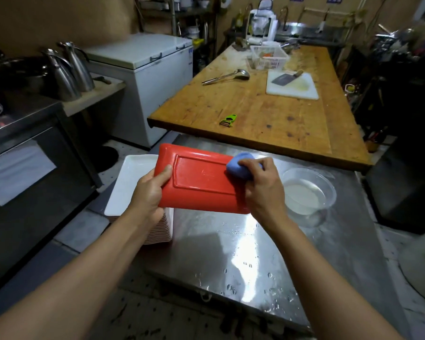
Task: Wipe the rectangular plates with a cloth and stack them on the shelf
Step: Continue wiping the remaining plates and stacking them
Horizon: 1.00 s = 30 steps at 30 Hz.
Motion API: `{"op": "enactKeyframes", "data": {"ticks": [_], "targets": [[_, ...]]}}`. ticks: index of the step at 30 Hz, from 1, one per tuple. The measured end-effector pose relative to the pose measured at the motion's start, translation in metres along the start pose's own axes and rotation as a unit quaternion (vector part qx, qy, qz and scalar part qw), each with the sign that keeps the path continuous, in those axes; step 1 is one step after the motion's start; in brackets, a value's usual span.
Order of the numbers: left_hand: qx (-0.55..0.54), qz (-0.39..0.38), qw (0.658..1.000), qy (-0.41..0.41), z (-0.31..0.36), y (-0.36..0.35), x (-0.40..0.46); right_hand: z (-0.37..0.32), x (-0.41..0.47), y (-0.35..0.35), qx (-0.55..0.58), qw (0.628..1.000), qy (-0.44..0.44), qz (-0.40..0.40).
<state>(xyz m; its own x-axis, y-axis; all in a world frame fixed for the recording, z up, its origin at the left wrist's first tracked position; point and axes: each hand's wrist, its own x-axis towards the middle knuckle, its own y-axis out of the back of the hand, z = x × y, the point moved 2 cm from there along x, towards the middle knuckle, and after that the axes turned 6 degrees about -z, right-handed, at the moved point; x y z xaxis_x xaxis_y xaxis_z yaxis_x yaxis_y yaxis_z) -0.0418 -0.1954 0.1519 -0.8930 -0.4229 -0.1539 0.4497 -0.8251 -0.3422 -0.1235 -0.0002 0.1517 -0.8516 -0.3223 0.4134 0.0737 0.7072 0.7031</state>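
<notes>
Plate [201, 179], underside up above the stack [133, 182]: left hand [149, 192] grips its edge steady; right hand [260, 185] clutches cloth [238, 165], wiping.

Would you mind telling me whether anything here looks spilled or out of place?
Water droplets are scattered over the steel table near its front edge. A green peeler lies alone near the wooden table's edge. Nothing looks damaged.

red rectangular plate [201, 179] underside up, tilted; blue cloth [238, 165] pressed on it.
</notes>
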Motion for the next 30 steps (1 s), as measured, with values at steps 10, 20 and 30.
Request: {"op": "enactKeyframes", "data": {"ticks": [10,20,30], "targets": [[-0.014,0.018,1.0,0.002,-0.004,-0.002,0.008,0.009,-0.024,-0.001,-0.047,0.996,0.02,-0.073],[-0.097,0.041,0.992,0.075,-0.015,0.003,0.018,0.024,-0.051,0.006,0.174,0.982,-0.061,-0.043],[-0.099,0.041,0.992,0.061,-0.012,0.01,0.021,0.08,-0.064,-0.009,0.059,0.951,-0.232,-0.194]]}}
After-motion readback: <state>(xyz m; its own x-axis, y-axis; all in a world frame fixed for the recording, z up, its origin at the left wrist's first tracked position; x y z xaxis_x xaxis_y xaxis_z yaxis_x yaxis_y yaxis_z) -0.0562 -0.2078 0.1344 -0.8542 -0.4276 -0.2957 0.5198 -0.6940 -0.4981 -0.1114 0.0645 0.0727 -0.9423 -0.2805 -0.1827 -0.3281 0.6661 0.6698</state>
